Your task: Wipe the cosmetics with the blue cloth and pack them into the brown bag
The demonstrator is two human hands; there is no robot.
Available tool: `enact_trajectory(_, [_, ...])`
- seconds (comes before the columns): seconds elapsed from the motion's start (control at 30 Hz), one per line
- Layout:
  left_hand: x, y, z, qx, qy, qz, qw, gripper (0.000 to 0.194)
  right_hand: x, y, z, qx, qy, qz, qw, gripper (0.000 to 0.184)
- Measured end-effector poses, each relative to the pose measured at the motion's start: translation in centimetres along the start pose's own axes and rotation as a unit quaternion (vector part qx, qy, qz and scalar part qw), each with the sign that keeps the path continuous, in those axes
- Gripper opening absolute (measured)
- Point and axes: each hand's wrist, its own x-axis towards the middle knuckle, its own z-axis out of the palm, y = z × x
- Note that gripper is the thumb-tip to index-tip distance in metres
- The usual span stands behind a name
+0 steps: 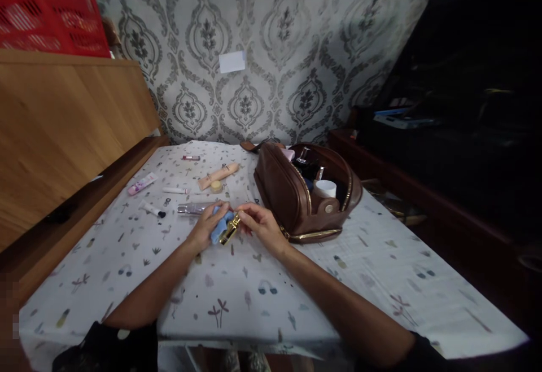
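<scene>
My left hand (207, 227) is closed around a crumpled blue cloth (219, 229). Between the fingers of my right hand (261, 226) is a small shiny gold tube (230, 230), which looks like a lipstick, tilted and touching the cloth. Just behind my left hand lies a silver-grey tube (192, 209), partly hidden by the fingers. To the right of my right hand stands a brown leather makeup bag (282, 191), unzipped, with a white-lidded jar (326, 188) and several other items inside.
On the patterned cloth lie a peach tube (219, 176), a small yellowish jar (215, 186), a dark red tube (191, 158), a pink-and-white tube (143, 184), a white pen-like stick (175, 191) and a black-capped clear tube (152, 209). A wooden headboard (76, 123) borders the left side.
</scene>
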Motion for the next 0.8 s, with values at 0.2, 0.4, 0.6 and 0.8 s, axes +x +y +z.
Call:
enact_trajectory(0.2, [-0.1, 0.1, -0.9, -0.085, -0.100, -0.174, 0.976, 0.059, 0.1, 0.2, -0.4, -0.006, 0.014, -0.034, 0.999, 0.046])
enact_trajectory(0.4, [-0.1, 0.0, -0.7, -0.077, -0.044, -0.111, 0.990, 0.057, 0.1, 0.5, -0.3, 0.017, -0.005, -0.043, 0.999, 0.040])
enact_trajectory(0.6, [-0.5, 0.5, 0.3, -0.078, 0.039, -0.123, 0.989, 0.050, 0.1, 0.4, -0.3, 0.016, -0.017, -0.041, 0.999, 0.037])
enact_trajectory(0.8, [-0.5, 2.1, 0.6, -0.183, 0.150, -0.132, 0.963, 0.021, -0.1, -1.1, -0.3, 0.027, -0.014, -0.086, 0.996, 0.033])
